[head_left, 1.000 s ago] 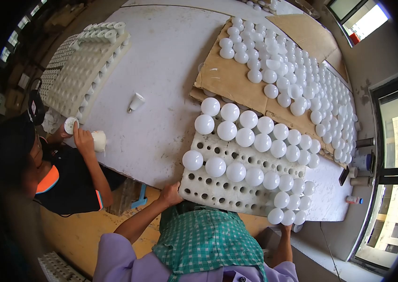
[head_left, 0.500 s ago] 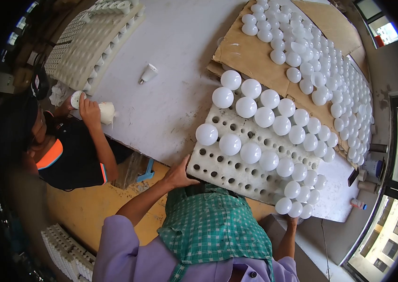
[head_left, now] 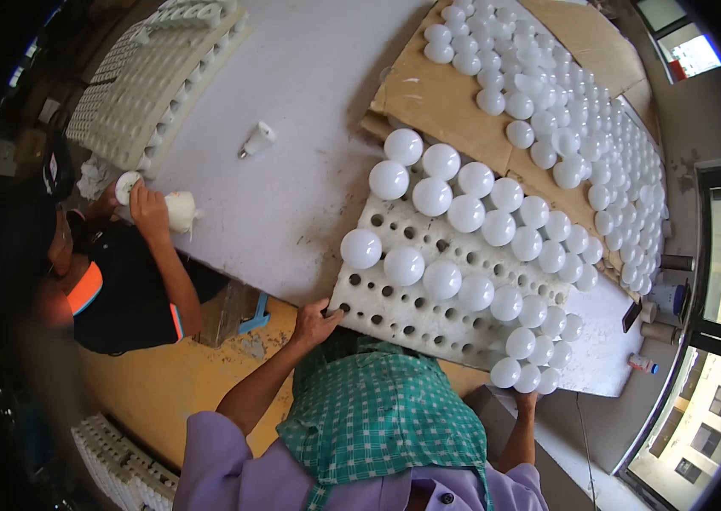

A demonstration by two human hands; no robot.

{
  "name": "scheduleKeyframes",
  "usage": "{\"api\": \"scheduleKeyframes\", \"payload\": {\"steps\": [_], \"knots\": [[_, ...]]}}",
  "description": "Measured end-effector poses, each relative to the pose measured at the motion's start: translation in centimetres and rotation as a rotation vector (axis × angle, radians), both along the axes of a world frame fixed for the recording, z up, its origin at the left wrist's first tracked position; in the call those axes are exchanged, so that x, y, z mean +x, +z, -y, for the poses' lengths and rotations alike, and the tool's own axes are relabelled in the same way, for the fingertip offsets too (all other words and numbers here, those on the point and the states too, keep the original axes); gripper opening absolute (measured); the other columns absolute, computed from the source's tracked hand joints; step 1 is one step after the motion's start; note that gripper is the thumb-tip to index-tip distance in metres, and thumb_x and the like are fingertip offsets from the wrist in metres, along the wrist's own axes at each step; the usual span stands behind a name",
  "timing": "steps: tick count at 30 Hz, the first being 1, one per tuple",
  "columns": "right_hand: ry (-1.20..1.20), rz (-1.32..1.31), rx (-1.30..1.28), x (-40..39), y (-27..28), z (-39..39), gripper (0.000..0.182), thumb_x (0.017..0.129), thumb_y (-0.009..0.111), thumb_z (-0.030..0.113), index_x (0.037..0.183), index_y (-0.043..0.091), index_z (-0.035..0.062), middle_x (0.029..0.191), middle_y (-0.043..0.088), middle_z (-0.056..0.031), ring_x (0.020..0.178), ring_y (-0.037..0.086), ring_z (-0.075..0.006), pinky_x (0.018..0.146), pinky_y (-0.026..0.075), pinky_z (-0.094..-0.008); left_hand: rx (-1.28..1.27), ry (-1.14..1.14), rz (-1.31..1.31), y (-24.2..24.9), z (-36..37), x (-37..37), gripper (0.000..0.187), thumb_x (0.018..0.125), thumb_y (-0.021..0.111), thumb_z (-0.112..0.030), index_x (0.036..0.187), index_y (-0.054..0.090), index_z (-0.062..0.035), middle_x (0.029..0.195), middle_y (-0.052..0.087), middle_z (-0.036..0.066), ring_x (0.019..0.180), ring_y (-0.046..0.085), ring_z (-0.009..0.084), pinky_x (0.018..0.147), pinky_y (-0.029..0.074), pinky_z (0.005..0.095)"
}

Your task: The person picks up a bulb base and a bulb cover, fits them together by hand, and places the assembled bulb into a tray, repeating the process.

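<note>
A white foam tray (head_left: 377, 300) with rows of round holes lies tilted at the near edge of the table, in front of my apron. Round white bulb covers (head_left: 442, 279) stand in some of its rows, while other holes are bare. My left hand (head_left: 316, 324) is closed on the tray's near left corner, thumb on the edge. At the near right corner, my right hand (head_left: 527, 400) grips the tray from below; its fingers are mostly hidden by the covers there.
Many more white covers (head_left: 565, 140) cover a cardboard sheet (head_left: 429, 89) behind the tray. One bulb (head_left: 256, 140) lies on the table (head_left: 301, 94). To the left, a co-worker (head_left: 135, 272) holds white parts near a filled tray (head_left: 152, 89). A phone (head_left: 631, 315) lies at right.
The whole view has shifted slightly left. My left hand's fingers are more curled at the tray corner. The tray and its covers keep about the same place on the table.
</note>
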State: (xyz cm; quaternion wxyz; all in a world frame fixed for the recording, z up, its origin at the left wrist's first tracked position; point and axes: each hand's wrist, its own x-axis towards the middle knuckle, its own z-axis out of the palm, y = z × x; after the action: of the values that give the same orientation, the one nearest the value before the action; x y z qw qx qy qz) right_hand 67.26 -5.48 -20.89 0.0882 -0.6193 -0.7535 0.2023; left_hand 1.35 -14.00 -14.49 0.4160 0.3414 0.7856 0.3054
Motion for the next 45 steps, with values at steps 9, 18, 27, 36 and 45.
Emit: {"api": "scheduleKeyframes", "payload": {"steps": [9,18,27,36,45], "knots": [[-0.225,-0.293,0.461,-18.0,20.4,-23.7,0.034,0.082,0.053,-0.004,0.115,0.057,0.0028,0.106,0.063,-0.0147,0.09,0.062,-0.022,0.076,0.051,-0.0326,0.081,0.105,0.124,-1.2,-1.5,-5.2,0.04,0.081,0.071,-0.017,0.114,0.061,0.0049,0.104,0.067,0.016,0.092,0.067,0.0214,0.083,0.052,0.0305],[-0.178,0.046,0.229,-33.7,15.9,-44.2,0.084,0.074,0.073,0.038,0.137,0.035,-0.0014,0.117,0.059,-0.0247,0.106,0.058,-0.0401,0.09,0.047,-0.043,0.013,0.214,0.046,-0.8,-1.8,-6.9,0.031,0.079,0.067,-0.012,0.107,0.064,0.0017,0.1,0.068,0.014,0.093,0.066,0.02,0.082,0.052,0.0307],[0.015,-0.029,0.483,-35.7,14.2,-46.0,0.071,0.071,0.071,0.023,0.131,0.039,0.0044,0.114,0.054,-0.0242,0.107,0.052,-0.0416,0.095,0.041,-0.047,0.138,0.406,-0.417,3.8,-13.1,-15.6,0.057,0.077,0.067,-0.007,0.129,0.046,0.0019,0.128,0.053,0.024,0.113,0.057,0.0338,0.093,0.048,0.0374],[-0.16,-0.996,-0.024,-31.4,24.1,-32.1,0.065,0.078,0.072,0.039,0.124,0.046,0.0006,0.109,0.057,-0.0105,0.093,0.058,-0.0164,0.075,0.049,-0.0303,-0.215,0.097,-0.65,-3.1,-20.7,-28.8,0.072,0.073,0.072,-0.012,0.134,0.036,-0.0019,0.133,0.047,0.024,0.12,0.048,0.0389,0.1,0.042,0.0402],[-0.218,-1.421,-0.207,-30.1,26.0,-13.2,0.092,0.071,0.078,0.04,0.137,0.026,0.0036,0.116,0.054,-0.0218,0.073,0.063,-0.0255,0.055,0.053,-0.0308,0.709,0.503,0.426,2.9,-13.5,-17.2,0.041,0.084,0.064,-0.014,0.121,0.053,-0.0015,0.118,0.061,0.018,0.092,0.064,0.0236,0.076,0.049,0.0325]]}}
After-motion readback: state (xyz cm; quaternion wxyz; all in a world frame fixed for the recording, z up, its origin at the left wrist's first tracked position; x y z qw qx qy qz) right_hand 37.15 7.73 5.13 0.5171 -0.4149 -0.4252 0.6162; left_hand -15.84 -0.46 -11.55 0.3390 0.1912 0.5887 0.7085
